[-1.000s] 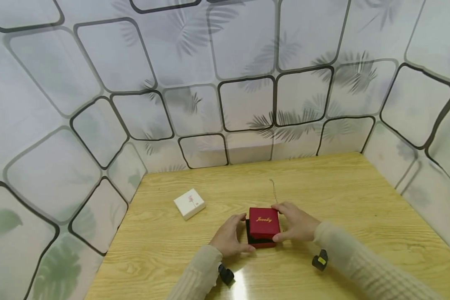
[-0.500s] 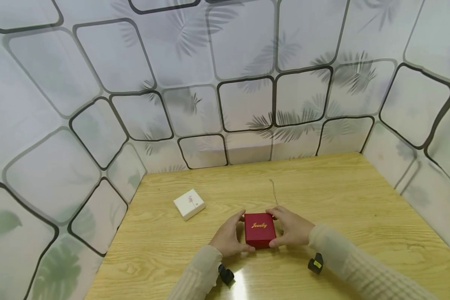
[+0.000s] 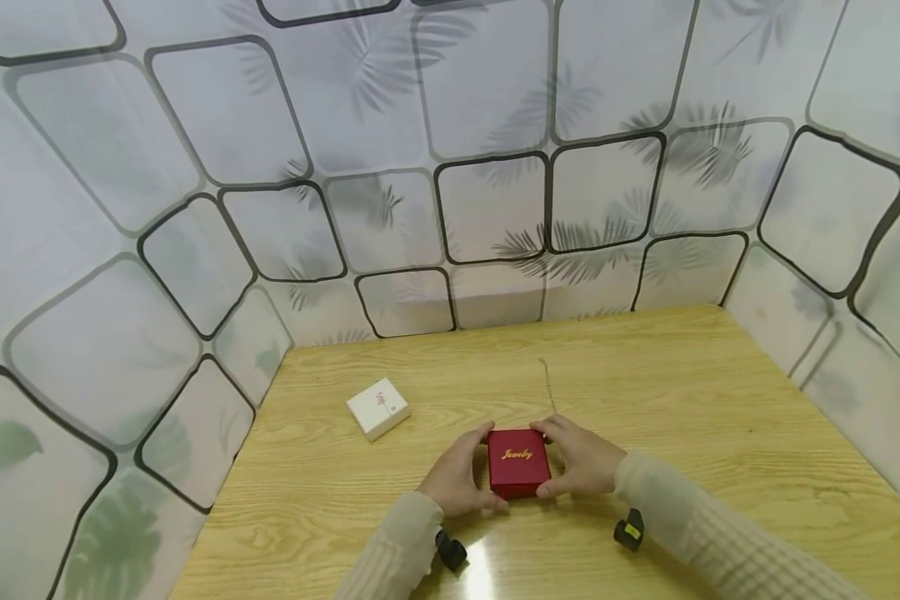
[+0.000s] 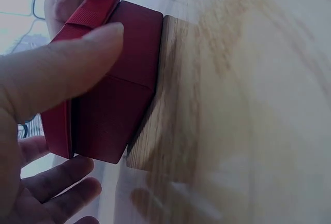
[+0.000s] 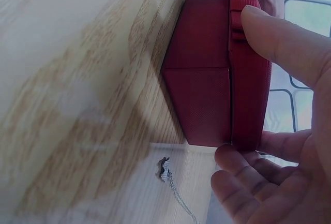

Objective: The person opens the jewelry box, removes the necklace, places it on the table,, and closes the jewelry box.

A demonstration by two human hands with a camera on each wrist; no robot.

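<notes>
A red jewelry box [image 3: 517,475] with gold lettering stands on the wooden table, its lid seated over the base. At its left side, my left hand [image 3: 456,477] holds it between thumb and fingers. My right hand [image 3: 583,460] grips the opposite side, the thumb [image 5: 276,38] on the lid's near edge and the fingers round the far corner. A thin seam runs between lid [image 5: 248,100] and base [image 5: 207,105]. Past the right fingertips lies a silver necklace [image 3: 547,379], whose small pendant [image 5: 164,169] shows in the right wrist view.
A small white box [image 3: 378,408] with a pink flower print sits on the table at the back left. The wood-grain table [image 3: 682,392] is bounded by patterned curtain walls [image 3: 495,208] behind and at both sides.
The lid, first tilted and offset to the back right over the base, has moved left and down onto it with my right hand. My left hand has stayed at the box's left side.
</notes>
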